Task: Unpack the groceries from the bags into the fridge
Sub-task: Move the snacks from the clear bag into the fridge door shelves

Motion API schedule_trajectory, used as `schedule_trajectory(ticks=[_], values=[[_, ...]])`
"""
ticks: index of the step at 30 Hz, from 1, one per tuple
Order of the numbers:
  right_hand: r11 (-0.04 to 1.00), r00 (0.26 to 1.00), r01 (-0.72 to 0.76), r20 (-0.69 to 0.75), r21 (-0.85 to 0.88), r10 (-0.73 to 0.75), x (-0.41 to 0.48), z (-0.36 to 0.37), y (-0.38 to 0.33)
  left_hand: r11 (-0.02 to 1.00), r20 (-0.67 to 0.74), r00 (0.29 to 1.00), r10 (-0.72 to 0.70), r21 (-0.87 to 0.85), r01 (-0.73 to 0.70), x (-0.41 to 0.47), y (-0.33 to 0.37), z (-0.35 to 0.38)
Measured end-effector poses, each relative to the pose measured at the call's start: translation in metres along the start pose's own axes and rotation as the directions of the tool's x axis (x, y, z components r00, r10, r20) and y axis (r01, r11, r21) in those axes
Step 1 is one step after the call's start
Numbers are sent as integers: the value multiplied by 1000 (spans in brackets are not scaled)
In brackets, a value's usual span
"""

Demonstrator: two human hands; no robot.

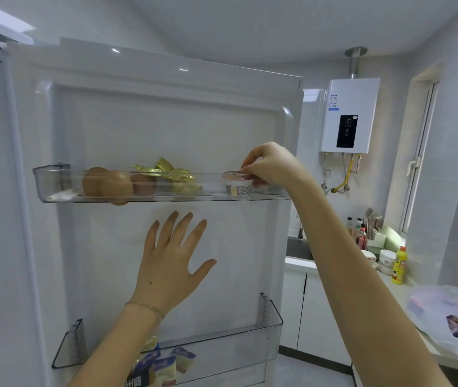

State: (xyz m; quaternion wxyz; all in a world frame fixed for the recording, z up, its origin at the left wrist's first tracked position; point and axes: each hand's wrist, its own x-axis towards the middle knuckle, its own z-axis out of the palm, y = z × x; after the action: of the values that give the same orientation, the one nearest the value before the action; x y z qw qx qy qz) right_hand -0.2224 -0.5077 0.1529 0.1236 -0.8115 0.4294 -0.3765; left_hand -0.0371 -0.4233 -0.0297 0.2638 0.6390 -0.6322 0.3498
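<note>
Your upper door shelf [54,191] holds brown eggs [116,188], gold foil packets [178,178] and a small tub [237,187]; cartons [163,365] stand in the lower door shelf [250,337].

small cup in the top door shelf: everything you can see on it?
The small cup stands upright near the right end of the clear upper door shelf, apart from the gold foil pack. White plastic-looking tub, pinkish sealed lid, printed label on its side. The right hand grips it at the lid's rim and right side.
</note>
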Motion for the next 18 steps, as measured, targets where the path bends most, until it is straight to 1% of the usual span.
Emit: schedule_trajectory(ticks=[5, 10, 12, 14, 15, 18], values=[[999, 998, -32, 48, 9, 31, 5, -3, 0, 1000, -2, 1000, -4, 1, 4, 3, -3, 2], [1000, 1000, 1, 31, -2, -1, 6, -1, -1, 1000, -1, 1000, -9, -3, 9, 4, -5, 3], [999, 1000, 16, 21, -40, -15, 3, 0, 1, 1000, 0, 1000, -7, -2, 7, 4, -3, 5], [996, 999, 31, -30, -82, -33, 3, 1, 7, 1000, 10, 1000, 9, -10, -9, 6, -1, 6], [997, 996, 46, -73, -69, -51, 2, 2, 10, 1000, 11, 1000, 19, -15, -19, 7, 0, 7], [984, 959, 179, -225, 8, -173, -11, 7, 12, 1000, -9, 1000, 18, -16, -19, 5, 3, 7]])
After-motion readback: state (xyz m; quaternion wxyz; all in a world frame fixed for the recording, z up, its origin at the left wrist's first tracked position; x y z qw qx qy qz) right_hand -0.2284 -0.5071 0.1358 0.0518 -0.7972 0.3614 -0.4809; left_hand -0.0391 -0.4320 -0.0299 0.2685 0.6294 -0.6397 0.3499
